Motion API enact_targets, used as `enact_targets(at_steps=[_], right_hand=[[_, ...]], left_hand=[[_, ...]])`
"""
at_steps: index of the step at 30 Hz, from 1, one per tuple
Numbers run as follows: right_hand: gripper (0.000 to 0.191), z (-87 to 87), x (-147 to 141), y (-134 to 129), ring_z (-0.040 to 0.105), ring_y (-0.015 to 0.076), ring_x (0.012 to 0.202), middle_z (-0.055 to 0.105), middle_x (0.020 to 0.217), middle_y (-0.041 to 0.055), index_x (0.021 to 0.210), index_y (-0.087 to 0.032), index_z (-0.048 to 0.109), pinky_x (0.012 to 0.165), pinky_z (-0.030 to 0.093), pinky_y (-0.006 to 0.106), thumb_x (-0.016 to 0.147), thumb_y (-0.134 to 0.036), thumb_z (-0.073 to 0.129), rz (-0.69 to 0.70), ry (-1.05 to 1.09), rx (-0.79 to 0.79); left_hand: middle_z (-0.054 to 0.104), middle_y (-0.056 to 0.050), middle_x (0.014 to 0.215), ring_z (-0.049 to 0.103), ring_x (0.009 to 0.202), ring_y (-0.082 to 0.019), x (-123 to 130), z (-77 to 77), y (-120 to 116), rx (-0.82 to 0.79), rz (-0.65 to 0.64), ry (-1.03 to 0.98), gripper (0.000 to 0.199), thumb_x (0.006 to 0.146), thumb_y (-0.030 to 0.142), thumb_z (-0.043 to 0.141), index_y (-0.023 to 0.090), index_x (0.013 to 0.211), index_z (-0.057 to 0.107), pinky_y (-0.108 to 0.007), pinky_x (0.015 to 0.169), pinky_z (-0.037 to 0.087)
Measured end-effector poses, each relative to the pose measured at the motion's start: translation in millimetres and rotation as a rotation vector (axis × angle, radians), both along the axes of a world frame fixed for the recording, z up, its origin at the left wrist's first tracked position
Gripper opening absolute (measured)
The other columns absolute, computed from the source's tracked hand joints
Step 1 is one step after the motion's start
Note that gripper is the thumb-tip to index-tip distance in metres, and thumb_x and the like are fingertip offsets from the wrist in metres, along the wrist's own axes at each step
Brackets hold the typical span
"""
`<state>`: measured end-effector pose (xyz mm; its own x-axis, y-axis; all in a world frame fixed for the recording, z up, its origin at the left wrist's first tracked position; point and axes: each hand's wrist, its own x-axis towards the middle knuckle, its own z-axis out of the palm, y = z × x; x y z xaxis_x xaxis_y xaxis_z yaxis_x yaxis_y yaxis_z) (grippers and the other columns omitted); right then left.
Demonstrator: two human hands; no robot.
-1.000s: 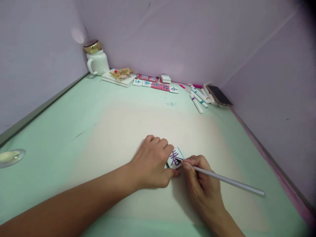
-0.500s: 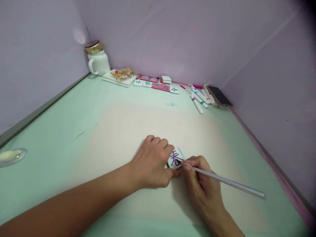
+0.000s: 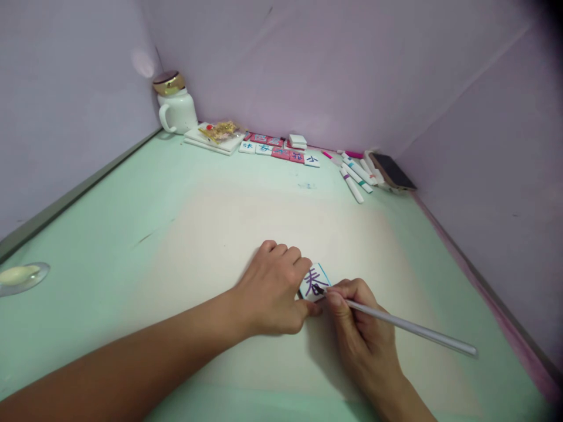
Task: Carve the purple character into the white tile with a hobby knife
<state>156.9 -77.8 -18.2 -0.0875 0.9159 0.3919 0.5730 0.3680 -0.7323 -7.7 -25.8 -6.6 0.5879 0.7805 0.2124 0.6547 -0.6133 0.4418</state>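
Note:
A small white square tile (image 3: 323, 273) with a blue edge and a purple Chinese character lies on the pale middle of the table. My left hand (image 3: 277, 290) is closed on the tile's left side, its thumb by the near edge and its curled fingers at the far-left corner. Between the thumb and fingers of my right hand (image 3: 358, 322) is a thin paintbrush (image 3: 409, 324) with a silvery-grey handle slanting down to the right. Its dark tip touches the lower part of the character.
Lettered white and red tiles (image 3: 280, 153) line the back, near blank white tiles (image 3: 298, 141). Markers (image 3: 352, 184) and a phone (image 3: 393, 172) lie back right. A white mug (image 3: 178, 111) and a packet of gold bits (image 3: 222, 132) stand back left; a clear dish (image 3: 26, 278) sits left.
The brush handle's end has shifted very slightly to the right, with the tip still on the character. My left hand keeps its place on the tile.

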Motion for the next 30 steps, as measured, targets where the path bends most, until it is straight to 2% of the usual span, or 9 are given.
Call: enact_targets(at_steps=[6,30], right_hand=[[0.015,0.3,0.6,-0.9,0.051,0.0106,0.055,0.055,0.066,-0.0036,0.080,-0.023,0.050,0.049,0.041,0.020,0.094,-0.019,0.047,-0.002,0.009,0.000],[0.015,-2.0,1.6,-1.8,0.057,0.0134,0.060,0.060,0.070,-0.0013,0.081,-0.023,0.050,0.054,0.044,0.023,0.095,-0.020,0.047,0.025,0.034,-0.024]], left_hand=[[0.060,-0.005,0.083,0.052,0.079,-0.023,0.3,0.0,0.6,0.004,-0.002,-0.003,0.036,0.075,0.047,0.068,0.017,0.094,0.063,-0.039,0.078,0.036],[0.059,-0.004,0.082,0.051,0.077,-0.022,0.1,0.4,1.0,0.005,-0.002,-0.007,0.038,0.074,0.048,0.068,0.016,0.095,0.064,-0.037,0.076,0.034]])
